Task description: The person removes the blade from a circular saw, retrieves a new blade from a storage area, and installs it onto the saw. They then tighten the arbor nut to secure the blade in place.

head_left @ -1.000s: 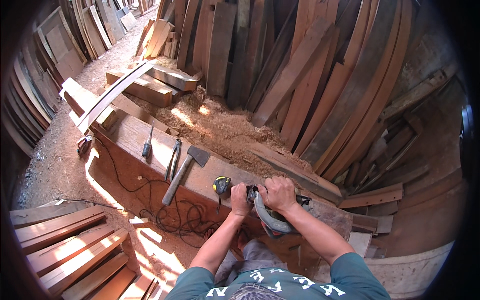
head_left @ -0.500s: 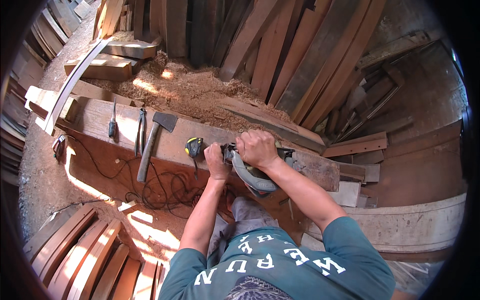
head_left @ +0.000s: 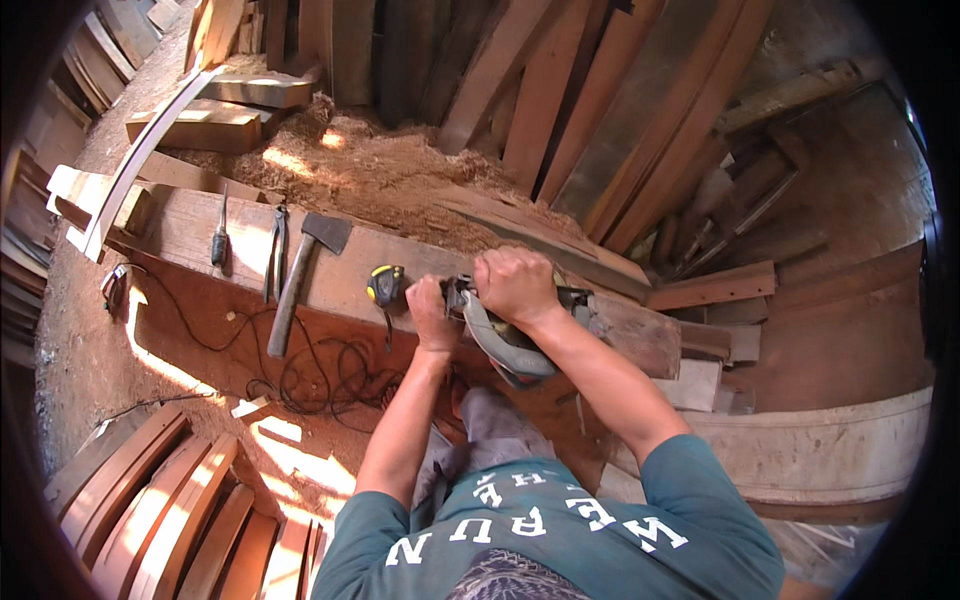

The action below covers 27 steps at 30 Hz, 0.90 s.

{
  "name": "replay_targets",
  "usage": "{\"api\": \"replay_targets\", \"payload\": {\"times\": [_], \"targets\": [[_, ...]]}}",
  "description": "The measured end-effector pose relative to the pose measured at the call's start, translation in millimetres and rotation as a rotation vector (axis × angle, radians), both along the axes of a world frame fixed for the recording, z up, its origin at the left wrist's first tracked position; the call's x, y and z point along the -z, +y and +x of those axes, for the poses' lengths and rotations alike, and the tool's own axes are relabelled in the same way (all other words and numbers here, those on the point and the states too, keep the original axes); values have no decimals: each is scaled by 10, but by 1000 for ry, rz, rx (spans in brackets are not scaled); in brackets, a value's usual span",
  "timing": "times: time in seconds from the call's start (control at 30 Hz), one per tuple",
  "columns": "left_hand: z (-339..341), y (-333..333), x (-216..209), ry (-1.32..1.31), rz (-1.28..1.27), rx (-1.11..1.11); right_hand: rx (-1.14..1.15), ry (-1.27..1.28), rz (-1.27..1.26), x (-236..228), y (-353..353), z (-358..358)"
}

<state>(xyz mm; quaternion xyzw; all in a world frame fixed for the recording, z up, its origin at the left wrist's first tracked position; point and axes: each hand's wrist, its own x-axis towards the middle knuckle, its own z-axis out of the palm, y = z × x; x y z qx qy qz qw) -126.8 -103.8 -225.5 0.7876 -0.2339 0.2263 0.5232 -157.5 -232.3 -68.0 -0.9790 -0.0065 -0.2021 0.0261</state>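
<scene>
A power tool with a curved grey handle (head_left: pixel 497 338) and dark metal parts lies across a thick timber beam, just in front of me. I cannot tell its exact kind. My right hand (head_left: pixel 518 288) is closed over its far side, knuckles up. To its left, my left hand (head_left: pixel 433 312) has its fingers curled at a dark metal piece on the tool's left end. What the fingertips grip is hidden. Beside my left hand sits a yellow-and-black tape measure (head_left: pixel 384 286). Farther left on the beam lie a hatchet (head_left: pixel 326 232), pincers (head_left: pixel 277 252) and a screwdriver (head_left: pixel 219 240).
The timber beam (head_left: pixel 180 222) runs crosswise under the tools. Behind it are heaped wood shavings (head_left: pixel 370 165) and leaning planks (head_left: pixel 545 90). A black cable (head_left: pixel 325 375) lies coiled on the ground. Curved wooden pieces (head_left: pixel 165 510) are stacked at lower left.
The whole view has shifted slightly. Both hands keep to the power tool, with my right hand's grip changed only a little. The tools on the beam lie as before.
</scene>
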Motion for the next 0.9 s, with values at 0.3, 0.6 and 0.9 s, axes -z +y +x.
{"api": "replay_targets", "payload": {"times": [0.3, 0.6, 0.9], "targets": [[16, 43, -64, 46, 20, 32, -24, -53, 6, -19, 1, -2], [65, -6, -38, 25, 4, 4, 0, -11, 19, 8, 11, 30], [108, -21, 21, -17, 12, -13, 14, -20, 16, -69, 2, 60]]}}
